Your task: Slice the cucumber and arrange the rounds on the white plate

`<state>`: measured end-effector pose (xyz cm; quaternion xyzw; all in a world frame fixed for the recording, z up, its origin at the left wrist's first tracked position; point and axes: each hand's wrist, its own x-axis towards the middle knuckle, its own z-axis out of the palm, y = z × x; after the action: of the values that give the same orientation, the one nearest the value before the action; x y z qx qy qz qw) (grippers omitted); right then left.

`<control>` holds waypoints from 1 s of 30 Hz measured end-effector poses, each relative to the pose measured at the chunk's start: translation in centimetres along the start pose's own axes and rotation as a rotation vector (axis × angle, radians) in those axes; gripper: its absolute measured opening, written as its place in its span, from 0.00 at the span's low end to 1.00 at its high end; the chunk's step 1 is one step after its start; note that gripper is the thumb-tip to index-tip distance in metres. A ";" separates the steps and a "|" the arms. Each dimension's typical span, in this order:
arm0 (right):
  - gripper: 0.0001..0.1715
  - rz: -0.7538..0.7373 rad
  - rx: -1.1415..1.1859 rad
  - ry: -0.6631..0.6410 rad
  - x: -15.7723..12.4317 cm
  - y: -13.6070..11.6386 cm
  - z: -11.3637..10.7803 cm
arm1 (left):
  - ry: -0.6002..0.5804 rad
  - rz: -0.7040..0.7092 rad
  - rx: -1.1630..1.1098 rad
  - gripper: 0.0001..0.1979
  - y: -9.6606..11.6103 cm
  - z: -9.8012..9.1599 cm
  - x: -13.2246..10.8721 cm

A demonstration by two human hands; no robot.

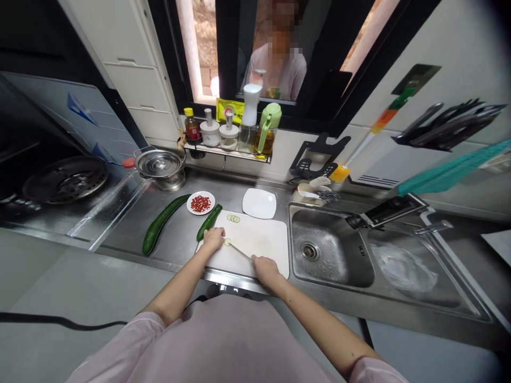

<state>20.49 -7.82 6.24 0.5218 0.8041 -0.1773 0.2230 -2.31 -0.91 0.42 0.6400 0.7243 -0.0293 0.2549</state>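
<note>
A steel counter (175, 250) runs under the dark-framed window (315, 74) at twelve o'clock. The sink (335, 255) sits at three from the white cutting board (261, 234), a long cucumber (162, 223) at nine, a shorter cucumber (209, 222) at ten. The right hand (266, 270), at five, wraps round the knife (241, 251); the left hand (214, 238), curled at nine, hides any hold. Slices (235, 218) lie at eleven.
</note>
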 end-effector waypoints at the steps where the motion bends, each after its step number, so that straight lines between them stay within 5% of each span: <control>1: 0.20 0.001 0.003 0.000 0.0 0.0 0.0 | 0.001 -0.002 -0.001 0.08 0.0 0.0 0.0; 30: 0.18 0.016 0.027 -0.006 -0.7 0.9 0.7 | 0.027 -0.010 -0.009 0.08 0.2 -0.2 -0.8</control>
<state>21.64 -8.39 6.05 0.5304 0.7969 -0.1879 0.2198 -2.14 -1.52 0.95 0.6356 0.7309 -0.0185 0.2480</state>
